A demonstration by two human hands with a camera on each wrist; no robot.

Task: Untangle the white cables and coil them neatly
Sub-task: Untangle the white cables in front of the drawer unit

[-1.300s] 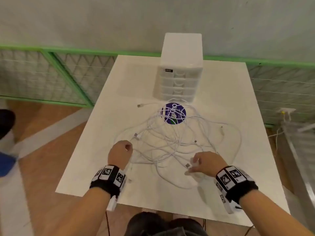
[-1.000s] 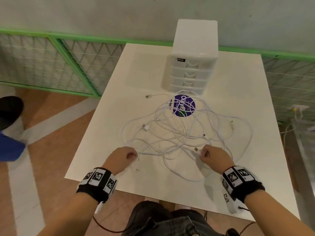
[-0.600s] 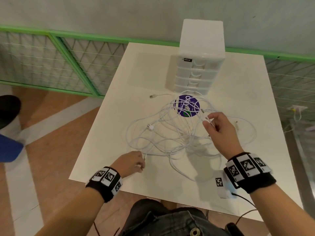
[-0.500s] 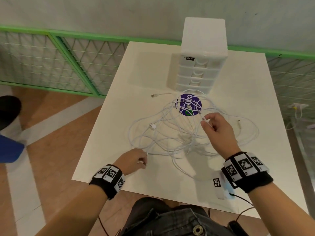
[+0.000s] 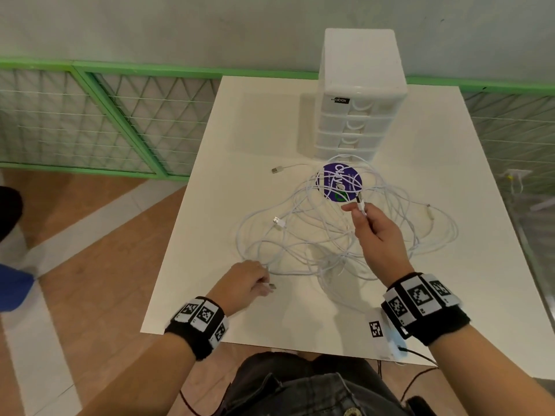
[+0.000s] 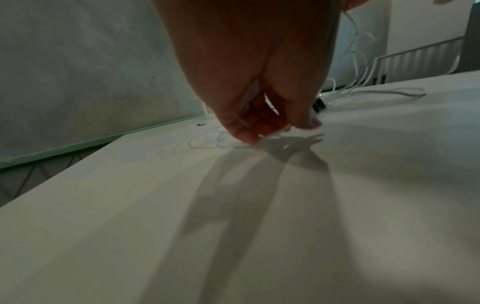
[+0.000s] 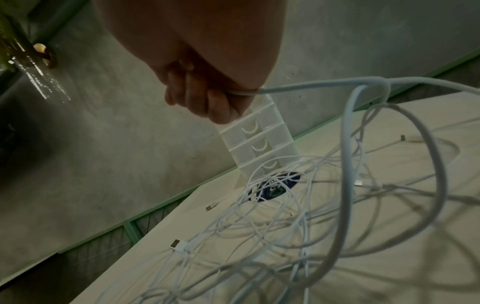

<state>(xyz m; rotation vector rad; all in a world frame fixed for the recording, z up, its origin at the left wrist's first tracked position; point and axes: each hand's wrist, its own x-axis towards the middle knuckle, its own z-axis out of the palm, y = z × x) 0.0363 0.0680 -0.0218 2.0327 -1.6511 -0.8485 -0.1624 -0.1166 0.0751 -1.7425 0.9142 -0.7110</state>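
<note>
Lying tangled before the drawers (image 5: 359, 115), cables (image 5: 315, 235) spread between hands: right hand (image 5: 380, 238) pinches one end raised, left hand (image 5: 240, 285) pinches another low.

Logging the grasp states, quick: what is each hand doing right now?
Left hand: low at the table, pinching one cable end.
Right hand: raised above the tangle, fingers curled round a white cable, its plug sticking out.
</note>
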